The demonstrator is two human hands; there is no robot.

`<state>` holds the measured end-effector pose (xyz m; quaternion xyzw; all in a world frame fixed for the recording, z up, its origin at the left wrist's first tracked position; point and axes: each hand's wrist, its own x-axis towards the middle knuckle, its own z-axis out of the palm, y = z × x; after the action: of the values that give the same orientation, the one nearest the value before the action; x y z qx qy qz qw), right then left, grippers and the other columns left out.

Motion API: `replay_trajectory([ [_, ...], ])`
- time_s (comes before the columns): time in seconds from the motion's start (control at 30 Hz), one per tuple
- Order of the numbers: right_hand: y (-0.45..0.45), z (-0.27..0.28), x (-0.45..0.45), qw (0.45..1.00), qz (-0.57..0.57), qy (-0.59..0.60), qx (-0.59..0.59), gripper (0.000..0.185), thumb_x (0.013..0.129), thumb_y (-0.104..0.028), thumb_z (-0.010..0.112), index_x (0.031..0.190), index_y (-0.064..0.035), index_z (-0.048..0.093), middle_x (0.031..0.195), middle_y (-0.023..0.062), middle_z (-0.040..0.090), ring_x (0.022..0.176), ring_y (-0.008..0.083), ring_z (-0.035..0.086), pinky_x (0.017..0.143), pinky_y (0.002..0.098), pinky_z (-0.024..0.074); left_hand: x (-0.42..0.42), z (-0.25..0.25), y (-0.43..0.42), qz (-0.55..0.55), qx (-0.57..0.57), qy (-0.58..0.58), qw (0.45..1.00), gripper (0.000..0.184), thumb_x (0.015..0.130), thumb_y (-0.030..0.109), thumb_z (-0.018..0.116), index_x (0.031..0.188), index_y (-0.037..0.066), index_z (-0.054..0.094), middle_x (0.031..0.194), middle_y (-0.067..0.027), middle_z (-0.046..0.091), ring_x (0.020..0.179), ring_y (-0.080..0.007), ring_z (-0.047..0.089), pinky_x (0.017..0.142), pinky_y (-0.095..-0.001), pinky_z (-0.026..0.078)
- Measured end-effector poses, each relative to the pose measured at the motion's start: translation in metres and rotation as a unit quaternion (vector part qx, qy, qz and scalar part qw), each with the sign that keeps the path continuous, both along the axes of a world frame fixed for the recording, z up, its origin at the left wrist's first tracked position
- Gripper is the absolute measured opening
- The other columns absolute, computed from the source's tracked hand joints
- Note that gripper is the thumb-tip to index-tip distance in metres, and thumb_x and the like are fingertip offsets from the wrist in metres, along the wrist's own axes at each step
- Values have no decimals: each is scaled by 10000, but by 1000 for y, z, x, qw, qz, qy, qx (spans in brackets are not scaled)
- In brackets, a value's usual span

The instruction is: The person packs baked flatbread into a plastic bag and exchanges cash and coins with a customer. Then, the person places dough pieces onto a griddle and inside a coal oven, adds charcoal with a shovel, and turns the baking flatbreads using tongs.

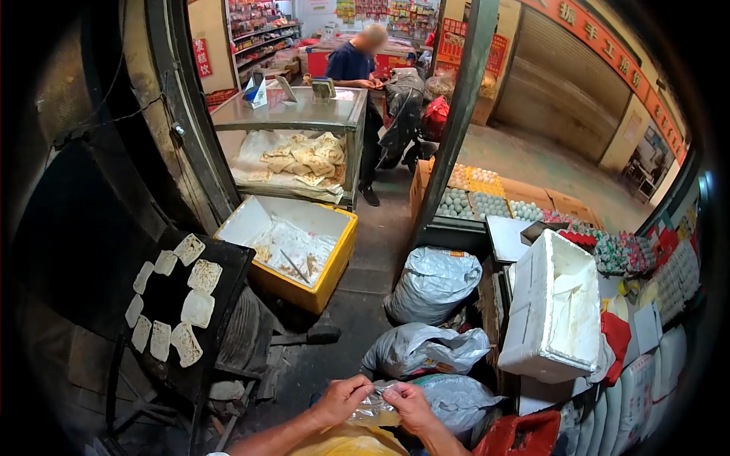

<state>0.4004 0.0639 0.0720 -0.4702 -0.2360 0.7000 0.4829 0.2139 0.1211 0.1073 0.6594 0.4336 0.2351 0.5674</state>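
A clear plastic bag (pixel 374 410) stretches between my two hands at the bottom middle. My left hand (pixel 344 400) pinches its upper left edge, and my right hand (pixel 411 404) grips the upper right edge with thumb and fingers. Whether anything lies inside the bag, I cannot tell. Something yellow (pixel 353 442) shows just beneath it, close to my body. Grey-white sacks (pixel 426 351) stand just beyond my hands.
Flatbreads (pixel 201 275) ring a dark griddle (pixel 228 258) at left. A yellow-rimmed foam box (pixel 346 239) sits on the floor before a glass case (pixel 353 144) of flatbreads. A white foam box (pixel 525 327) and egg trays (pixel 487 204) are at right. A person (pixel 351 64) stands beyond, beside a scooter.
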Motion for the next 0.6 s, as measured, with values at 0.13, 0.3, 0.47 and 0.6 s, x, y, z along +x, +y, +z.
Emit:
replay_trajectory([
  [0.13, -2, -8, 2, 995, 81, 41, -52, 165, 950, -185, 590, 888, -42, 643, 813, -7, 623, 705, 59, 546, 623, 226, 454, 1, -5, -2, 10, -7, -108, 994, 172, 949, 164, 554, 886, 8, 591, 723, -60, 559, 723, -105, 546, 686, -263, 461],
  [0.3, 2, 8, -1, 999, 18, 39, -17, 211, 964, -214, 567, 845, -51, 627, 808, 3, 629, 709, 72, 555, 619, 235, 456, -8, -15, 6, -110, -249, -149, 951, 282, 997, 240, 478, 866, 15, 584, 732, -60, 556, 722, -131, 548, 721, -270, 451],
  [0.47, -8, 0, 18, 985, 121, -119, 41, 200, 966, -205, 542, 860, -49, 609, 825, -2, 613, 725, 67, 538, 652, 228, 449, -30, -22, 19, -224, 0, 207, 952, 391, 993, 357, 430, 927, 46, 658, 880, -138, 672, 842, -333, 639, 790, -413, 483],
  [0.6, -20, -3, 8, 923, 268, -244, 130, 197, 950, -197, 575, 884, -16, 616, 759, -13, 591, 724, 42, 510, 627, 228, 436, -49, -87, 28, -172, 224, 310, 908, 232, 876, 201, 529, 935, 26, 670, 918, -197, 667, 873, -385, 640, 765, -480, 516],
])
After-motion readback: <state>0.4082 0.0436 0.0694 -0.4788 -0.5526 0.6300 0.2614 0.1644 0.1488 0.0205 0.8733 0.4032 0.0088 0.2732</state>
